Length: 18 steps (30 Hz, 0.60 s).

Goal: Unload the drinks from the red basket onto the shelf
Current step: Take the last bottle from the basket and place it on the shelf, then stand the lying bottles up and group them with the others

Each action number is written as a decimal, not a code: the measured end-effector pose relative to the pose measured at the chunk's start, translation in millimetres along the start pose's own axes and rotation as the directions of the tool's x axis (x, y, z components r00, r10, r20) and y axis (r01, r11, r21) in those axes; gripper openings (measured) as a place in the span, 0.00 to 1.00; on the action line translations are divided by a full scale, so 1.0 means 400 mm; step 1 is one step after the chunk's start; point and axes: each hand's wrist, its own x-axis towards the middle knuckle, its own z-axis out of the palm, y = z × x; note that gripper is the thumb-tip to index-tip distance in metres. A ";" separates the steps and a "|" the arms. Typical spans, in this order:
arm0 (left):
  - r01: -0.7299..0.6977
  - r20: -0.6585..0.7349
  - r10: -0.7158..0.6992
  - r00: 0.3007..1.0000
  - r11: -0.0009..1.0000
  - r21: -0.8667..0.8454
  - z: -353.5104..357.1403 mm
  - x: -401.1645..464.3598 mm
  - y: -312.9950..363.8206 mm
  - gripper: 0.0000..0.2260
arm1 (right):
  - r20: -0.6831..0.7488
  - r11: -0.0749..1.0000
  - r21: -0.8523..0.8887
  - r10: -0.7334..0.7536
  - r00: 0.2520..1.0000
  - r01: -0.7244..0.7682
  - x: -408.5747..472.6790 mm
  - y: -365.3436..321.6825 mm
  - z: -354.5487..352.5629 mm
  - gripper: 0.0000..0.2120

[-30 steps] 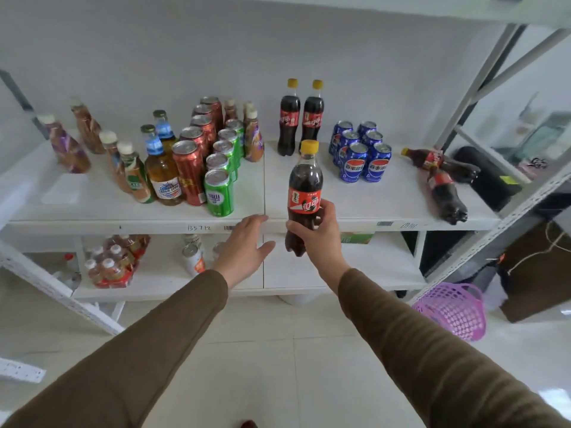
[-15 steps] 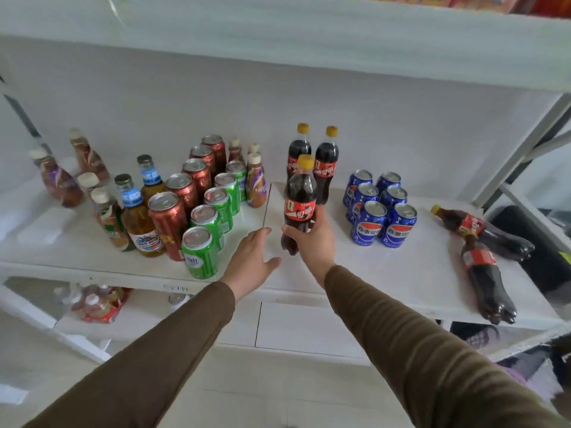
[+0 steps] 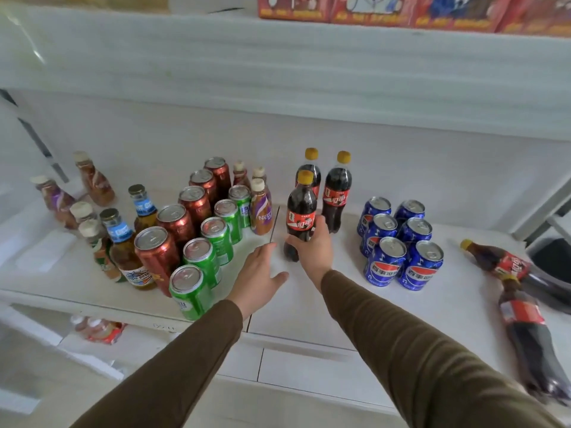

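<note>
The right hand [image 3: 312, 248] has its fingers wrapped around the lower body of a cola bottle [image 3: 301, 216] with a yellow cap, holding it upright just in front of two more cola bottles [image 3: 336, 193] that stand side by side on the white shelf [image 3: 309, 304]. Whether its base touches the shelf cannot be told. The left hand [image 3: 258, 281] hovers low beside it, fingers spread wide and holding nothing. To the left stand five red cans [image 3: 176, 223] and five green cans [image 3: 213, 239] in two rows (the front green one sits at the shelf edge), with small capped bottles and two blue-labelled glass bottles [image 3: 123, 242] further left. To the right are six blue cans [image 3: 398, 242] in two rows of three, and beyond them two cola bottles lying on their sides [image 3: 506, 267].
</note>
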 end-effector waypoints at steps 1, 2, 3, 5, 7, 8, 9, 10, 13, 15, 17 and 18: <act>-0.003 0.005 0.003 1.000 1.000 -0.004 0.001 0.007 -0.001 0.30 | -0.005 1.000 0.000 0.002 1.000 -0.002 0.007 0.004 0.004 0.26; -0.004 0.007 0.004 1.000 1.000 -0.007 0.003 0.012 -0.001 0.30 | -0.009 1.000 -0.005 -0.001 1.000 0.001 0.012 0.006 0.007 0.26; -0.005 0.011 0.005 1.000 1.000 -0.006 0.004 0.017 -0.002 0.30 | -0.011 1.000 -0.011 -0.004 1.000 0.004 0.017 0.008 0.010 0.26; -0.008 0.018 0.008 1.000 1.000 0.000 0.006 0.026 -0.004 0.31 | -0.013 1.000 -0.011 -0.006 1.000 0.006 0.024 0.008 0.014 0.27; -0.010 0.022 0.010 1.000 1.000 0.002 0.008 0.031 -0.007 0.32 | -0.007 1.000 0.002 -0.008 1.000 0.008 0.024 0.007 0.016 0.28; -0.016 0.026 0.016 1.000 1.000 0.004 0.009 0.032 -0.007 0.31 | 0.002 1.000 0.013 -0.005 1.000 0.005 0.021 0.006 0.014 0.29; -0.026 0.030 0.026 0.999 1.000 0.004 0.011 0.033 -0.006 0.31 | 0.013 1.000 0.030 0.000 1.000 0.000 0.016 0.003 0.009 0.30; -0.036 0.029 0.035 0.999 0.999 0.003 0.013 0.033 -0.004 0.30 | 0.021 0.999 0.046 0.000 1.000 -0.001 0.009 -0.003 -0.001 0.32; -0.058 0.026 0.058 0.998 0.998 0.001 0.020 0.025 0.017 0.30 | 0.026 0.998 0.063 -0.017 1.000 0.015 -0.018 -0.032 -0.050 0.37; -0.070 0.023 0.070 0.997 0.998 -0.003 0.030 0.016 0.051 0.31 | 0.009 0.998 0.030 -0.049 0.999 0.049 -0.046 -0.052 -0.103 0.39; -0.104 0.022 0.104 0.994 0.994 -0.018 0.049 0.003 0.102 0.31 | -0.017 0.994 -0.010 -0.113 0.993 0.113 -0.079 -0.065 -0.170 0.38; -0.131 0.025 0.131 0.991 0.991 -0.026 0.061 -0.004 0.132 0.31 | -0.023 0.988 -0.037 -0.148 0.989 0.147 -0.096 -0.069 -0.208 0.36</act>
